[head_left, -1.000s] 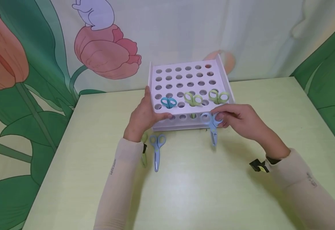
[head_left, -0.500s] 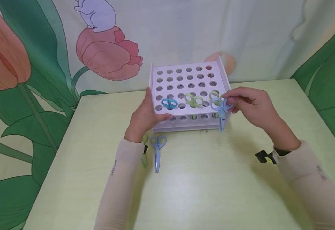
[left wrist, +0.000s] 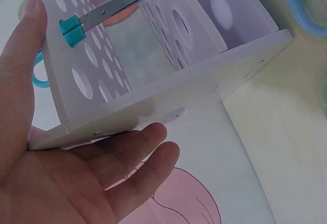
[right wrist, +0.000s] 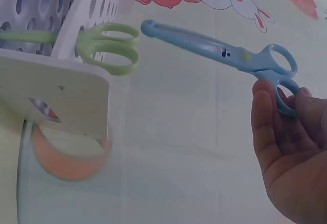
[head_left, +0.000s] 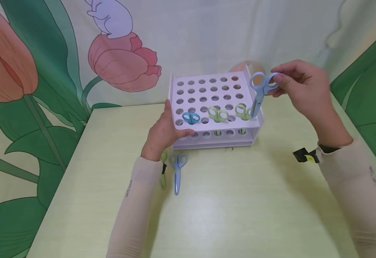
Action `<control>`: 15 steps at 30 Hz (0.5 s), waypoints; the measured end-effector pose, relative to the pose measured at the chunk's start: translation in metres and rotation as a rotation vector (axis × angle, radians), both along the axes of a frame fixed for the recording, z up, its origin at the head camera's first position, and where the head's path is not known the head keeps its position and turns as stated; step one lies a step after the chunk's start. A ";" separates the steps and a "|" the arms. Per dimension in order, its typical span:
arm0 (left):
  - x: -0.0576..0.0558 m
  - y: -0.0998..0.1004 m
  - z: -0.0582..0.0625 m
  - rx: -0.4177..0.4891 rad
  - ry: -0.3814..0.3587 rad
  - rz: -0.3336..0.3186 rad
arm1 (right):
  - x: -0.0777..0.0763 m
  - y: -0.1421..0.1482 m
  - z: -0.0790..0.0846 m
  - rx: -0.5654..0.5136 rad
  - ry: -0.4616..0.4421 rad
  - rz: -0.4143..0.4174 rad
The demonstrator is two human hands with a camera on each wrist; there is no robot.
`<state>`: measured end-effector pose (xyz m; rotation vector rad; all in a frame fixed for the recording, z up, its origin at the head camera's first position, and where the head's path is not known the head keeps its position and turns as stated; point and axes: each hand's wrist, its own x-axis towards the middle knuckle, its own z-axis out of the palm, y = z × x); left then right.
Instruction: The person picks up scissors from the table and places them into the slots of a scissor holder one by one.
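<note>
My right hand (head_left: 308, 87) pinches a handle ring of light blue scissors (head_left: 259, 96) between thumb and fingers. In the head view they hang tip down at the white rack's right; in the right wrist view, the covered blades (right wrist: 204, 46) point towards the rack. My left hand (head_left: 161, 135) holds the left front corner of this two-level perforated rack (head_left: 213, 144), thumb on the front edge, fingers along the side panel (left wrist: 153, 101). Teal scissors (head_left: 191, 118) stand in a rack hole, blades downward. Two green-handled scissors, one middle (head_left: 218, 116) and one right (head_left: 240, 112), stand in other holes.
On the pale table (head_left: 233, 200), another pair of light blue scissors (head_left: 177, 175) lies before the rack. Beside it, green scissors (head_left: 163, 182) are partly hidden by my left wrist. A curtain printed with flowers and a rabbit (head_left: 112, 18) hangs behind.
My right hand has lifted the light blue scissors from the rack's front, up and to the right. The left hand keeps its place on the rack.
</note>
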<state>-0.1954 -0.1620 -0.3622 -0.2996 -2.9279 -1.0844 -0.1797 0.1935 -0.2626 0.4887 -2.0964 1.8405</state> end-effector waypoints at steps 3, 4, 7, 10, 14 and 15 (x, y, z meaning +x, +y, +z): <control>0.000 0.000 0.000 0.005 0.002 -0.004 | -0.006 0.002 0.003 -0.036 0.003 -0.018; 0.000 0.000 -0.001 0.003 0.001 -0.004 | -0.008 0.002 0.003 -0.038 0.003 -0.028; 0.000 0.000 0.000 0.002 0.005 0.000 | -0.015 0.002 0.003 -0.048 0.006 -0.049; 0.001 0.000 0.000 -0.001 0.003 0.002 | -0.023 0.002 0.000 -0.016 -0.023 -0.073; 0.001 0.000 0.000 -0.001 -0.001 0.003 | -0.030 0.001 -0.006 0.045 -0.097 -0.084; 0.001 0.000 0.000 -0.002 -0.002 0.006 | -0.032 0.000 -0.008 0.057 -0.109 -0.082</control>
